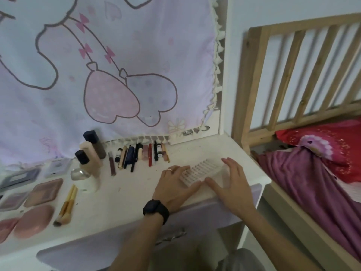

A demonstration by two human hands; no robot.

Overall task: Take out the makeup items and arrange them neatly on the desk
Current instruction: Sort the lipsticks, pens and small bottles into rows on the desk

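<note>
Left hand (175,187) and right hand (233,184) flank the rack (201,171) on the counter (127,194), each grip wide, holding nothing; likely light, stiff, slick plastic; take its long sides.

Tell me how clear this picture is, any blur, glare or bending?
Head view: soft even light, no strong glare, only faint shadows; head view slightly blurred throughout, so labels on the row of makeup sticks are unreadable; head view is wide-angle, which bends the bed rail and the desk edge.
</note>
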